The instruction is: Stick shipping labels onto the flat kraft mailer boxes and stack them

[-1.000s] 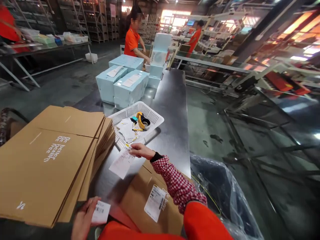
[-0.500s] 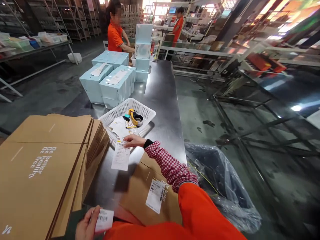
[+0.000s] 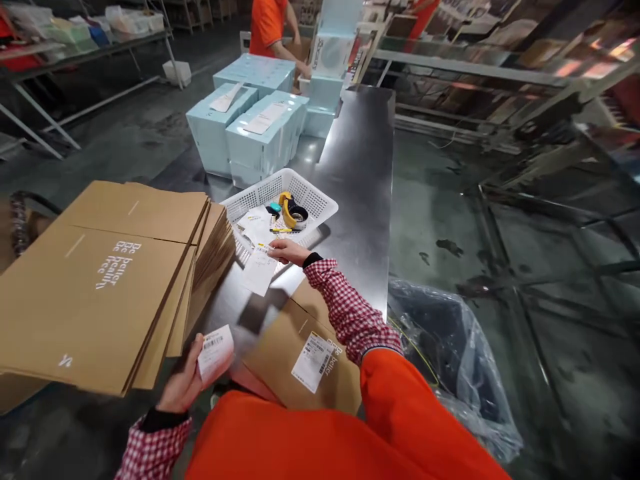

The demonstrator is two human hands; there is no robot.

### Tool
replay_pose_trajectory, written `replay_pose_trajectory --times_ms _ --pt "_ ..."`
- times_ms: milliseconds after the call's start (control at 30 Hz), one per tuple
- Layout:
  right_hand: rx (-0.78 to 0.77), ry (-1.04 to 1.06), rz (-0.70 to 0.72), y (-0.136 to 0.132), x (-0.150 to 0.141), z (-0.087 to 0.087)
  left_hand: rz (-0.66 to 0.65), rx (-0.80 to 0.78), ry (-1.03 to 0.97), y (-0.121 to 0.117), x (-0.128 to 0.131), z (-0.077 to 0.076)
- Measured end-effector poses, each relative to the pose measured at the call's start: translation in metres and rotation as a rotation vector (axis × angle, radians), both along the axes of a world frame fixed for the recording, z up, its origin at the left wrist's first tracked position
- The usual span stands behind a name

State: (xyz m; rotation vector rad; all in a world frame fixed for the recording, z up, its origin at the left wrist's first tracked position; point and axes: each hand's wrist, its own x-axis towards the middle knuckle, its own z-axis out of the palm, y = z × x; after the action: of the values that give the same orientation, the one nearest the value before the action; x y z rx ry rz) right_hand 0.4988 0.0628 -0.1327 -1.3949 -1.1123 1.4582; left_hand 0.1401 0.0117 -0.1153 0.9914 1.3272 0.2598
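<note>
Between its thumb and fingers, my right hand (image 3: 289, 252) pinches a printed paper slip (image 3: 259, 272) by its upper corner, at the near rim of a white perforated basket (image 3: 320, 210). Lower left, my left hand (image 3: 184, 380) is closed on a shipping label (image 3: 216, 353) that curls slightly and shows a barcode. Inside the basket are more papers (image 3: 257, 223), a yellow-and-black tape dispenser (image 3: 290, 211) and a small teal item (image 3: 273, 207). Close to my body lies a flat brown carton (image 3: 280, 350) with a shipping label (image 3: 315, 361) stuck on it.
A stack of flattened cartons (image 3: 125, 267) stands at the left. Light-blue boxes (image 3: 265, 133) fill the far part of the metal table (image 3: 357, 180); a co-worker in orange (image 3: 267, 30) stands behind them. A clear plastic-lined bin (image 3: 450, 333) is beside the table's right edge.
The view has tilted down and shifted left. My left hand has come up and further into view with its label. My right hand still holds the slip by the basket.
</note>
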Motion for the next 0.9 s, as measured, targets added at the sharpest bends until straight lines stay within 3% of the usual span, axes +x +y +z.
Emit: replay_pose_trajectory --times_ms 100,200,300,433,633,900 --pt "-0.038 0.051 0.071 -0.005 -0.01 0.001 0.034 -0.198 -0.16 0.013 0.0 -0.01" --pt "-0.074 0.121 0.177 -0.009 -0.032 0.0 0.076 -0.264 -0.231 0.02 0.001 -0.018" --pt "-0.043 0.159 0.25 -0.012 -0.059 -0.003 0.106 -0.244 -0.282 0.017 0.006 -0.018" --pt "0.048 0.107 0.312 -0.015 -0.081 -0.004 0.089 -0.217 -0.301 0.004 0.012 -0.005" --pt "0.087 -0.066 0.264 -0.024 -0.082 0.008 -0.016 -0.265 -0.331 -0.014 0.009 0.005" --pt "0.094 -0.029 0.271 -0.048 -0.089 0.018 -0.127 -0.166 -0.278 -0.027 0.004 0.002"
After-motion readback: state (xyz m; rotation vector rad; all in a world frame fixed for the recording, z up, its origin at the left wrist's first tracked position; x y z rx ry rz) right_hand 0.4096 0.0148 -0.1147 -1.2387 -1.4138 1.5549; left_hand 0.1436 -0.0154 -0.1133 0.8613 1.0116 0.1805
